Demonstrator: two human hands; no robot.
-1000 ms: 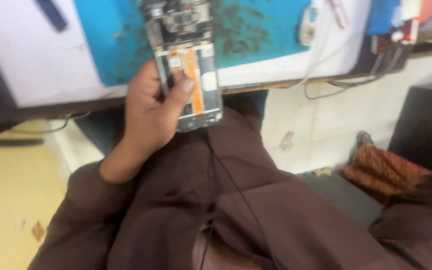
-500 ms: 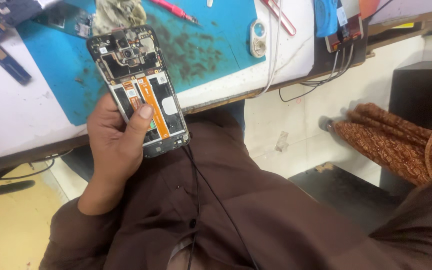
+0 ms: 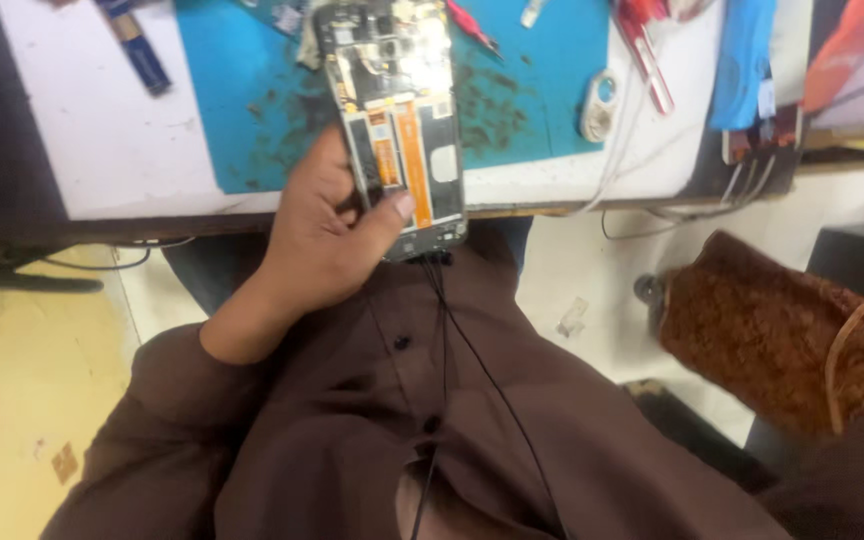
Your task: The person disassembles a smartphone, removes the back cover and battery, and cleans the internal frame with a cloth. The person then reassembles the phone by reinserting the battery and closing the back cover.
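My left hand [image 3: 322, 235] grips an opened phone [image 3: 397, 120] with its back cover off, thumb pressed on its lower part. Orange flex cables and a bare circuit board show inside the frame. The phone is held upright over the near edge of the white workbench [image 3: 102, 130], above a stained blue work mat [image 3: 252, 90]. My right hand is not visible; a brown sleeve [image 3: 802, 330] lies at the right.
On the bench lie a blue pen-like tool [image 3: 137, 45], a red-handled tool [image 3: 472, 25], a small white oval gadget [image 3: 599, 102], red tweezers [image 3: 642, 50] and cables [image 3: 652, 200]. A thin black cord [image 3: 472, 370] runs down my brown garment. Pale floor lies on both sides.
The view has shifted, so the phone and my left hand sit more toward the centre and top of the picture. The grip on the phone is unchanged.
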